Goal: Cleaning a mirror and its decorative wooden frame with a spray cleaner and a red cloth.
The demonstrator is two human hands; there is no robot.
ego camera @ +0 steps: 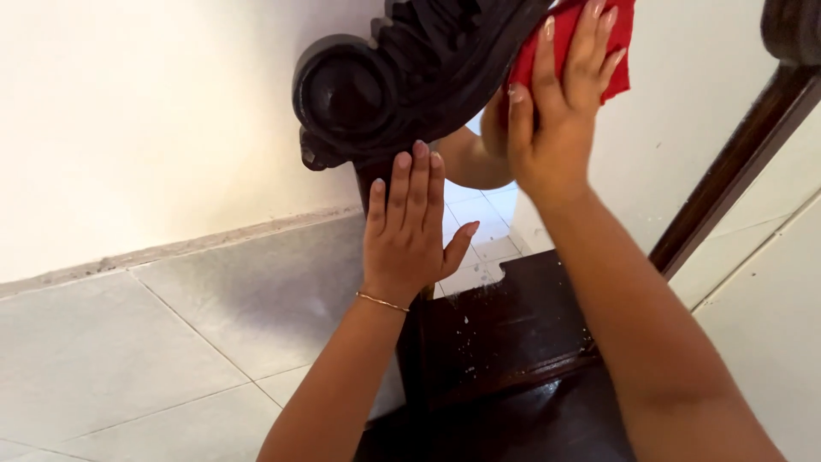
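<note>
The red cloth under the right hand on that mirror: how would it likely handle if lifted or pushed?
The red cloth probably is floppy: it lies flat under the right hand against the mirror glass, its free edge uneven. It looks thin, so likely light. Pushed, it should slide easily on the smooth glass beside the dark carved wooden frame, which the left hand steadies.

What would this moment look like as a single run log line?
left hand: flat on dark carved frame, fingers open | right hand: pressing red cloth to mirror glass | below: dark wooden surface, tiled floor
</note>
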